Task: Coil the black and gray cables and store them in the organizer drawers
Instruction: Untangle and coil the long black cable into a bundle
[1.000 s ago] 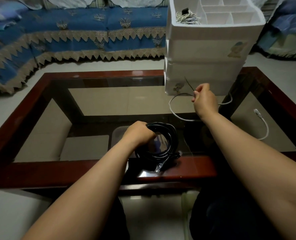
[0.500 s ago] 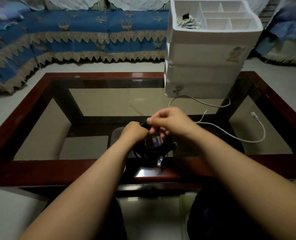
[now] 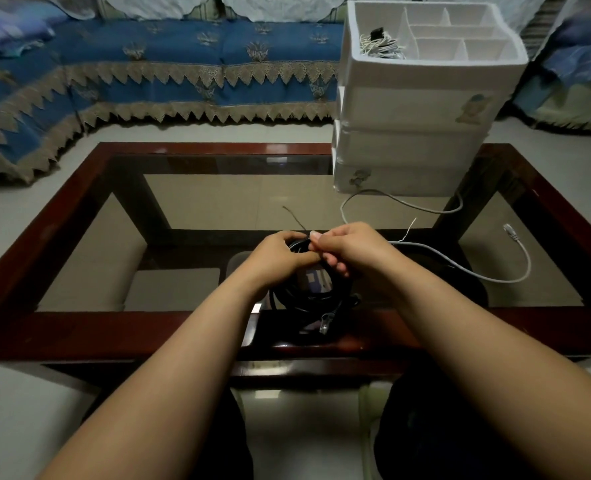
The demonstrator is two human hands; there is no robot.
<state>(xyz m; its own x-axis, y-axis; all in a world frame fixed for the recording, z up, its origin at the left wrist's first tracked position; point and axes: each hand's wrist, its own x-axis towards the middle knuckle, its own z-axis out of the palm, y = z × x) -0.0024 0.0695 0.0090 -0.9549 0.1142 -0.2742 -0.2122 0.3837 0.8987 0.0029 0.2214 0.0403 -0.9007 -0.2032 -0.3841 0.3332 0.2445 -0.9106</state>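
- My left hand (image 3: 276, 254) grips the top of the coiled black cable (image 3: 308, 299), fingers curled over the bundle, holding it just above the near edge of the glass tabletop (image 3: 218, 202).
- My right hand (image 3: 347, 249) meets the left at the top of the coil, thumb and fingertips pinching a thin dark twist tie (image 3: 296, 219) whose free end sticks up and away toward the far side.
- The black coil hangs below both hands as several round loops, and its clear plastic plug (image 3: 325, 323) dangles at the bottom, over the dark red wooden frame (image 3: 114, 336) at the near edge.
- The loose gray cable (image 3: 495, 277) lies uncoiled on the glass toward the right edge, running from behind my right wrist out to a clear plug (image 3: 510, 232) near the right side; another stretch of it curves along the base of the organizer.
- The white plastic organizer with stacked drawers (image 3: 415, 109) stands at the far right corner of the tabletop, drawers closed.
- Its open top tray is split into compartments, and the left compartment holds a bundled pale cable (image 3: 380, 46) with a small dark piece on top.
- A short pale tie (image 3: 410, 228) lies on the glass just beyond my right hand.
- A blue sofa cover with a tan lace trim (image 3: 183, 71) runs behind the tabletop.
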